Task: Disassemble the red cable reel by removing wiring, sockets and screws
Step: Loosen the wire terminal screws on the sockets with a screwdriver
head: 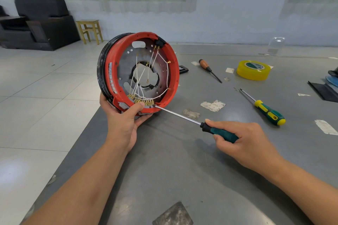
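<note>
Red reel, yellow tape

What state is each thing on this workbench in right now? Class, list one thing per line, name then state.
red cable reel: tilted on edge, open side showing, white wires attached.
left hand: grips the reel's lower rim.
right hand: grips the teal-handled screwdriver.
teal-handled screwdriver: tip at the brass terminals.
brass terminals: in a row, wired.
green-and-yellow screwdriver: lying idle.
wooden-handled screwdriver: lying idle.
yellow tape roll: lying flat.
</note>
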A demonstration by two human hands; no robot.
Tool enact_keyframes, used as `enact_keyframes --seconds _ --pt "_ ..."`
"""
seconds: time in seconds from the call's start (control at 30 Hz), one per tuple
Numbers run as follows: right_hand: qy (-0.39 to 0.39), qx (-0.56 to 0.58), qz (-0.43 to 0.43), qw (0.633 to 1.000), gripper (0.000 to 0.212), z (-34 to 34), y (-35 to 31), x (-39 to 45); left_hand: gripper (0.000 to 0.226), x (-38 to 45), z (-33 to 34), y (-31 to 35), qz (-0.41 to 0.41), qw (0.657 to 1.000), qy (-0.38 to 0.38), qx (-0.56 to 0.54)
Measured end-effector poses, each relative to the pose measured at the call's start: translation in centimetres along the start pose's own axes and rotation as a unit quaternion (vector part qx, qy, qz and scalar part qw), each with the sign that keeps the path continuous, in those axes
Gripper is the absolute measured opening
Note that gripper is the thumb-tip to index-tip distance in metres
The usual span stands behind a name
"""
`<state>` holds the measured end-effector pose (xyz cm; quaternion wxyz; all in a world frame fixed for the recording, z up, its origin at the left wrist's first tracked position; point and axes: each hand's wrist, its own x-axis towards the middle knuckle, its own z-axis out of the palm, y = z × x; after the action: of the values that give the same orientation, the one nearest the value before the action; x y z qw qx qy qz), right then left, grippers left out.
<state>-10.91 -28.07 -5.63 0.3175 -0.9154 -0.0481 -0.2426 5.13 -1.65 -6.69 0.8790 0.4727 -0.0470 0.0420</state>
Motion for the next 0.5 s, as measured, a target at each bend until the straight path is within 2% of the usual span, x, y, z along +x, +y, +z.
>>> enact_keyframes --seconds 0.23,0.33,0.5 --pt "-0.032 0.07 0.043 0.996 0.043 -0.3 1.6 0.5 0.094 0.6 -0.6 0.3 -0.036 0.999 -0.03 -0.012" --pt "-0.026 0.045 0.012 0.999 0.049 -0.4 1.6 0.3 0.094 0.6 -0.7 0.4 -0.048 0.998 -0.028 -0.021" --pt "-0.006 -0.031 -0.071 0.997 0.042 -0.5 1.1 0.1 0.095 0.7 -0.5 0.4 -0.06 0.998 -0.015 -0.031"
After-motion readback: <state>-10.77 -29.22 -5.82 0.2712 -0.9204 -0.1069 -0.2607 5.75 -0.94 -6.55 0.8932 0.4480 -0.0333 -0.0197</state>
